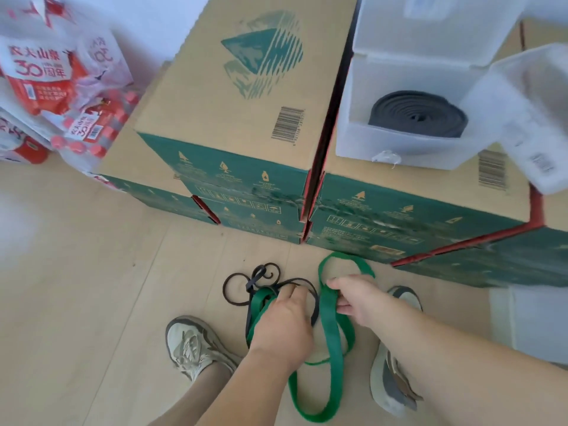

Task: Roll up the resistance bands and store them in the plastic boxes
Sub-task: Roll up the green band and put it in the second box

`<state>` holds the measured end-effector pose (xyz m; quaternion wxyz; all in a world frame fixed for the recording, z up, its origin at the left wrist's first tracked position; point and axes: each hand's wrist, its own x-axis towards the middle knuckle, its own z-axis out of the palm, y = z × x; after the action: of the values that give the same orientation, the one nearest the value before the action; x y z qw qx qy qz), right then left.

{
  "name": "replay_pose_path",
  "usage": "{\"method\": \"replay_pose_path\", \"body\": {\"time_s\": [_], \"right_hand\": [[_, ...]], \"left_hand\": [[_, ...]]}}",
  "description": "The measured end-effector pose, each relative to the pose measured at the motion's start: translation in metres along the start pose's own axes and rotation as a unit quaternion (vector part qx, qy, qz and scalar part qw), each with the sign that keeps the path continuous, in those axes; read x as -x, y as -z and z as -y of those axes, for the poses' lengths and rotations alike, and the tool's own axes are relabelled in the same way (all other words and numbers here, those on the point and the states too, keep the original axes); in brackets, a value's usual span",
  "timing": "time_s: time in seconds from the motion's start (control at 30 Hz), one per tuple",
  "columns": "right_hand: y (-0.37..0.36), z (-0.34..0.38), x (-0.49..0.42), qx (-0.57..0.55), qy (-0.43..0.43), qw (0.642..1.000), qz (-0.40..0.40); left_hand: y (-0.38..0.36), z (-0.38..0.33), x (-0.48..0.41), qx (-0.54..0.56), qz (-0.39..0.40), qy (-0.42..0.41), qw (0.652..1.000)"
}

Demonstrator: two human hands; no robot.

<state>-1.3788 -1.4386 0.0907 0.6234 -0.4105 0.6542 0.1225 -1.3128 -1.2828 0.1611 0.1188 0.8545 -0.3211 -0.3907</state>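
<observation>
The green band (333,348) lies in loose loops on the floor (92,302), between the person's two shoes. One loop arches up toward the cardboard boxes (230,87), and a longer one trails back toward the bottom of the view. The right hand (356,298) has its grip closed on one strand of it, with the thumb on top and the fingers curled underneath, just below the arching loop. The left hand (282,321) sits just beside it. Its fingers curl down onto a bunched part of the same band where the thin black band (236,287) crosses it. The black band's curls spread out on the floor to the left of that grip.

Farther back, on top of the right-hand cardboard box, an open plastic box (399,149) holds a rolled dark grey band (418,113). A second plastic box (528,118) is tilted beside it at the right. Packs of bottled water (61,87) are stacked at the far left.
</observation>
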Motion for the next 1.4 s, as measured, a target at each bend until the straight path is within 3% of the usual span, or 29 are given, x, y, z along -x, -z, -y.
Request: {"method": "replay_pose_path", "body": {"time_s": [0.07, 0.17, 0.33, 0.4, 0.47, 0.6, 0.67, 0.73, 0.83, 0.9, 0.97, 1.03, 1.13, 1.2, 1.33, 1.4], "right_hand": [[0.004, 0.012, 0.037, 0.024, 0.011, 1.0, 0.016], [0.008, 0.032, 0.102, 0.145, 0.079, 0.985, 0.043], [0.041, 0.065, 0.246, 0.306, 0.323, 0.885, 0.138], [0.06, 0.072, 0.297, 0.283, 0.433, 0.836, 0.182], [0.075, 0.079, 0.335, 0.189, 0.497, 0.816, 0.225], [0.09, 0.087, 0.361, 0.053, 0.521, 0.801, 0.29], [0.09, 0.089, 0.356, 0.042, 0.525, 0.806, 0.271], [0.087, 0.088, 0.341, 0.077, 0.537, 0.816, 0.2], [0.086, 0.094, 0.319, 0.14, 0.549, 0.821, 0.073], [0.087, 0.099, 0.307, 0.172, 0.55, 0.816, 0.033], [0.085, 0.102, 0.301, 0.192, 0.563, 0.804, 0.015], [0.079, 0.104, 0.3, 0.206, 0.607, 0.768, -0.013], [0.065, 0.105, 0.296, 0.246, 0.695, 0.673, -0.05], [0.058, 0.105, 0.292, 0.273, 0.713, 0.644, -0.038], [0.055, 0.106, 0.286, 0.255, 0.685, 0.681, 0.045], [0.059, 0.111, 0.285, 0.225, 0.642, 0.73, 0.065]], "left_hand": [[0.016, -0.009, 0.02, 0.017, -0.017, -0.008, 1.0], [0.039, -0.021, 0.053, 0.026, -0.028, -0.018, 0.999], [0.073, -0.051, 0.109, 0.155, -0.089, -0.071, 0.981], [0.084, -0.061, 0.128, 0.223, -0.139, -0.111, 0.958], [0.096, -0.073, 0.145, 0.252, -0.188, -0.139, 0.939], [0.116, -0.096, 0.161, 0.276, -0.226, -0.175, 0.918], [0.122, -0.099, 0.156, 0.239, -0.244, -0.192, 0.92], [0.124, -0.094, 0.145, 0.188, -0.278, -0.179, 0.925], [0.129, -0.08, 0.127, 0.157, -0.331, -0.088, 0.926], [0.14, -0.078, 0.121, 0.15, -0.348, -0.033, 0.925], [0.152, -0.08, 0.117, 0.132, -0.363, -0.043, 0.922], [0.161, -0.085, 0.117, 0.102, -0.362, -0.061, 0.924], [0.17, -0.092, 0.116, 0.062, -0.343, -0.052, 0.936], [0.173, -0.095, 0.114, 0.051, -0.335, -0.062, 0.939], [0.174, -0.088, 0.108, 0.087, -0.311, -0.065, 0.944], [0.176, -0.078, 0.105, 0.108, -0.301, -0.062, 0.945]]}}
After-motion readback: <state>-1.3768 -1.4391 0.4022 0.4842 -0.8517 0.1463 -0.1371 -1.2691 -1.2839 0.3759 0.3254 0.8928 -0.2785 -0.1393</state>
